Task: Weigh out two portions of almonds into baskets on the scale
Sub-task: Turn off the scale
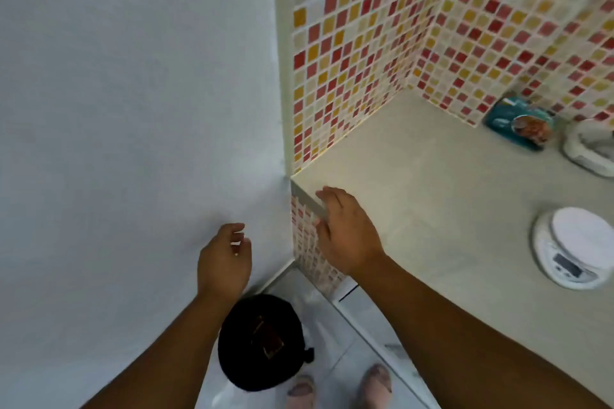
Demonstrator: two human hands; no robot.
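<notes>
A white digital kitchen scale (573,247) sits on the beige counter (432,183) at the right, its round platform bare. Farther back, a teal almond bag (520,124) leans against the mosaic tiled wall. White baskets (589,149) lie at the right edge, partly cut off. My right hand (345,229) hovers over the counter's left front corner, fingers apart, holding nothing. My left hand (224,259) hangs in the air left of the counter, in front of the white wall, fingers loosely curled and empty.
A white wall (133,93) fills the left. Mosaic tiles (365,43) line the counter's back and left side. A black round bag (262,342) rests on the light floor below, beside my two feet in slippers (339,385).
</notes>
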